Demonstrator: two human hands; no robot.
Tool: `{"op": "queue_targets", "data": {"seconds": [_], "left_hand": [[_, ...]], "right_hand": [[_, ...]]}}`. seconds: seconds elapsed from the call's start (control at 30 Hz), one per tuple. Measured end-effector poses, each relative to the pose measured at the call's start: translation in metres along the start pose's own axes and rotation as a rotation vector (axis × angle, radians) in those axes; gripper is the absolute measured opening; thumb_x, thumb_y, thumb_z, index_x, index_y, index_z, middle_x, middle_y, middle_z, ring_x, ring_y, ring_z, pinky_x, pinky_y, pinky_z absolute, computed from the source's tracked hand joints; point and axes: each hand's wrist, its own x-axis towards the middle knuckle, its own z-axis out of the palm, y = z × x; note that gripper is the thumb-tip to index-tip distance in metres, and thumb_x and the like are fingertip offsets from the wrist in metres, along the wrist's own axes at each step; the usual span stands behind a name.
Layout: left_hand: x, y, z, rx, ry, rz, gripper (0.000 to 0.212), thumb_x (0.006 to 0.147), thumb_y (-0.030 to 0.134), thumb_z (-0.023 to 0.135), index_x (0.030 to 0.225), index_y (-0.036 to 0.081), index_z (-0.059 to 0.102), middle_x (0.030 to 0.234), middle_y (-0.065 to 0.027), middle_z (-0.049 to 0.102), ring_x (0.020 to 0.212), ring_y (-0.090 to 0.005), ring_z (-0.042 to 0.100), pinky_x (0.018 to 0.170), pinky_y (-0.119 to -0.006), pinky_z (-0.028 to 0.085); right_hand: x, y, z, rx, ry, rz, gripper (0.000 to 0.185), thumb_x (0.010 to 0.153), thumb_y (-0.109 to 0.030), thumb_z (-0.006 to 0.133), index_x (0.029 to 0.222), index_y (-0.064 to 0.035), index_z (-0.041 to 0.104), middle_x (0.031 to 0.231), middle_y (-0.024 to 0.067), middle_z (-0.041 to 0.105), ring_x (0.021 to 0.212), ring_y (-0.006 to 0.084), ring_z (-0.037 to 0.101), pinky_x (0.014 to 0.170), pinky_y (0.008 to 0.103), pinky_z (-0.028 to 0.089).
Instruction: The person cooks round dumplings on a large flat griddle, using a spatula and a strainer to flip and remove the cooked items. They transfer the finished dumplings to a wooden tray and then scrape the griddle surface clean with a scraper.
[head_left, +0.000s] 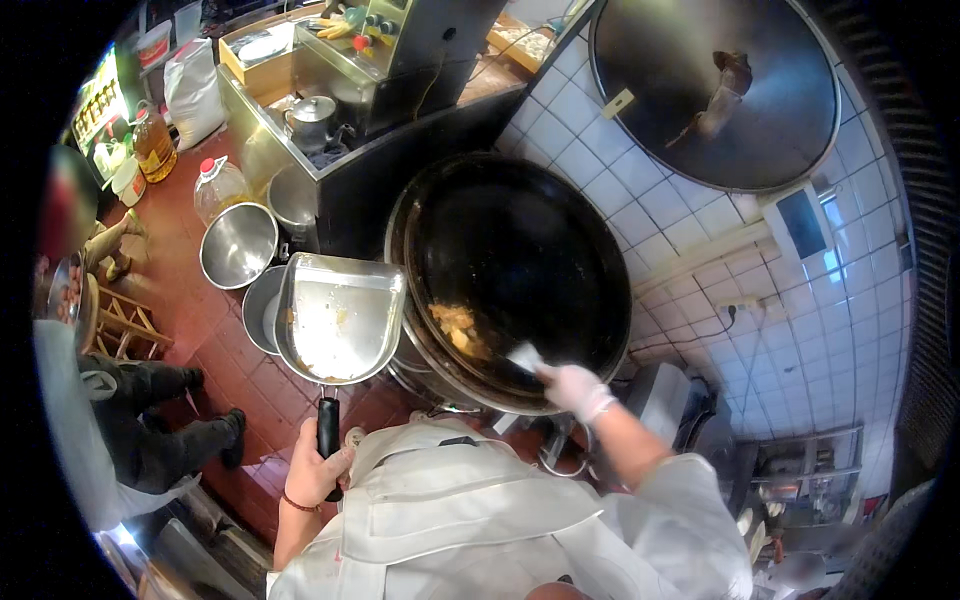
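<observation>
My left hand (311, 466) is wrapped around the black handle (328, 429) of a flat stainless-steel scoop (346, 311) with one straight edge. A few yellowish crumbs cling inside the scoop, and its straight side overlaps the rim of a large round black griddle pan (525, 240) in this view. In a thin translucent glove, my right hand (576, 391) grips a scraper (525, 355), its pale blade blurred over the pan's near side. Left of the blade, a small heap of golden-brown food scraps (457, 328) lies on the pan's surface.
A large raised round lid (716, 150) hangs by the tiled wall (675, 232). Steel pots (238, 244) and an oil jug (219, 187) stand left on red floor tiles. A steel counter (274, 142) carries a kettle (313, 116). Another person's legs (157, 405) are at left.
</observation>
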Motion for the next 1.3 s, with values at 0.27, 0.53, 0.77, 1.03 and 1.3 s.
{"op": "queue_targets", "data": {"seconds": [0.27, 0.53, 0.77, 1.03, 1.3], "left_hand": [[-0.02, 0.003, 0.004, -0.051, 0.012, 0.078, 0.044, 0.081, 0.018, 0.07, 0.104, 0.003, 0.036, 0.06, -0.0035, 0.046, 0.043, -0.0116, 0.045, 0.038, -0.027, 0.041], [-0.023, -0.006, 0.029, -0.094, 0.084, 0.019, 0.042, 0.08, 0.021, 0.07, 0.098, 0.005, 0.037, 0.06, -0.0035, 0.046, 0.043, -0.0111, 0.044, 0.038, -0.027, 0.041], [-0.009, -0.001, 0.054, -0.05, 0.017, -0.011, 0.036, 0.081, 0.014, 0.064, 0.101, 0.004, 0.037, 0.056, -0.0028, 0.043, 0.041, -0.0116, 0.042, 0.038, -0.026, 0.038], [-0.009, 0.012, 0.077, -0.121, 0.026, -0.034, 0.037, 0.081, 0.014, 0.067, 0.1, 0.006, 0.036, 0.055, -0.0021, 0.04, 0.04, -0.0119, 0.04, 0.037, -0.028, 0.037], [-0.017, 0.026, 0.102, -0.086, 0.147, -0.146, 0.049, 0.077, 0.021, 0.073, 0.103, 0.004, 0.036, 0.055, -0.0047, 0.044, 0.04, -0.0137, 0.043, 0.037, -0.029, 0.038]], "right_hand": [[0.041, 0.097, -0.045, 0.08, 0.119, -0.001, 0.048, 0.077, -0.018, 0.056, 0.124, -0.0297, 0.056, 0.103, 0.0156, 0.064, 0.09, 0.0345, 0.062, 0.078, 0.0412, 0.049], [-0.028, 0.139, -0.04, -0.2, -0.076, -0.019, 0.041, 0.077, -0.016, 0.054, 0.113, -0.0337, 0.062, 0.093, 0.0113, 0.066, 0.084, 0.0311, 0.063, 0.073, 0.0419, 0.049], [0.062, 0.046, -0.01, -0.047, 0.253, -0.261, 0.039, 0.08, -0.016, 0.051, 0.113, -0.0355, 0.06, 0.083, 0.0135, 0.065, 0.076, 0.0329, 0.063, 0.066, 0.0427, 0.049], [0.05, 0.238, -0.071, -0.2, 0.233, 0.15, 0.048, 0.084, -0.016, 0.049, 0.122, -0.0439, 0.053, 0.094, 0.0118, 0.066, 0.085, 0.0298, 0.064, 0.072, 0.0412, 0.051], [0.059, 0.371, -0.079, -0.286, 0.207, 0.263, 0.031, 0.077, -0.018, 0.067, 0.109, -0.0182, 0.066, 0.094, 0.0159, 0.067, 0.083, 0.027, 0.062, 0.072, 0.035, 0.047]]}}
